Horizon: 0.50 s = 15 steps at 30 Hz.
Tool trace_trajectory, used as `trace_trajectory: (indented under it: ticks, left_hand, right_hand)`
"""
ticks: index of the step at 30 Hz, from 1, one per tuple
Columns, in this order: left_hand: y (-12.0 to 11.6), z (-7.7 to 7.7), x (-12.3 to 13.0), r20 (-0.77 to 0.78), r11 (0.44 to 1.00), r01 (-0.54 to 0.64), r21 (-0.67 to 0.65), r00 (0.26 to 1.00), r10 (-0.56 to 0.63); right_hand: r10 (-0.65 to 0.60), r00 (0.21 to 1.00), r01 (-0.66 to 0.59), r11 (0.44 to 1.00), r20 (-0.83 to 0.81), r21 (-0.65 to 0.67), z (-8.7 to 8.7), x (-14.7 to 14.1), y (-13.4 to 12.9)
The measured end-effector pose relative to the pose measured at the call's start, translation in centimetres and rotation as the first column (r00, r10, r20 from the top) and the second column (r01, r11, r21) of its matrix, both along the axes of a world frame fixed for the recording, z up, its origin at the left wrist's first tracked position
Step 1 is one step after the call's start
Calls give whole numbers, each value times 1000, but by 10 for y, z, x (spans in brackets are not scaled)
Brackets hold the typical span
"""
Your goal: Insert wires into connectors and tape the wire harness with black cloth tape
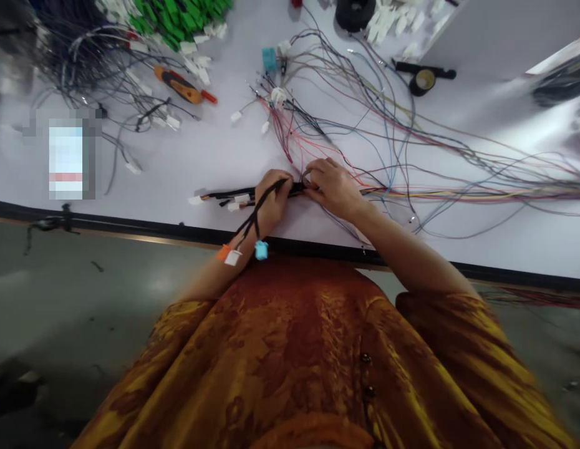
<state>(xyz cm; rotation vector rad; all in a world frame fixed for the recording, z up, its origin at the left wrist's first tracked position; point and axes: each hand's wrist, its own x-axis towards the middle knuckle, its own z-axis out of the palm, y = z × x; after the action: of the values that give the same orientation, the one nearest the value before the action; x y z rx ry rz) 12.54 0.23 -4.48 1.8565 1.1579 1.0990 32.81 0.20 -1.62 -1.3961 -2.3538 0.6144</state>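
Observation:
My left hand (272,198) is closed around a black-taped wire harness (234,193) near the table's front edge. Taped branches of it hang over my left wrist, ending in a light blue connector (261,250), a white connector (232,257) and an orange connector (223,252). Other branches point left along the table to white connectors (238,201). Just to the right, my right hand (333,187) pinches the same harness, its fingertips close to the left ones. Past it, loose coloured wires (439,192) run off to the right. Whether tape sits between the fingertips is hard to see.
Behind my hands lie loose wire ends with a blue connector (269,59). An orange-and-black cutter (178,85) rests back left, near green connectors (180,19) and tangled grey wires (79,56). Tape rolls (421,82) stand at the back. A black edge strip (131,226) borders the table.

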Motion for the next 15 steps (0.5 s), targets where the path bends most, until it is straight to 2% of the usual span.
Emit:
trace_trajectory:
  ticks: [3, 5, 10, 15]
  left_hand:
    - [7, -3, -2, -4, 991, 121, -61, 993, -122]
    - [10, -6, -2, -3, 984, 162, -71, 987, -162]
    - [9, -9, 2, -21, 987, 160, 11, 987, -160]
    - [8, -9, -1, -27, 979, 203, 35, 979, -202]
  right_hand:
    - [-93, 995, 92, 995, -26, -27, -8, -2, -6]
    - [-136, 990, 135, 991, -36, -24, -10, -5, -10]
    - [-103, 992, 102, 995, 70, 9, 1, -11, -20]
    - [-60, 984, 65, 998, 169, -24, 9, -11, -9]
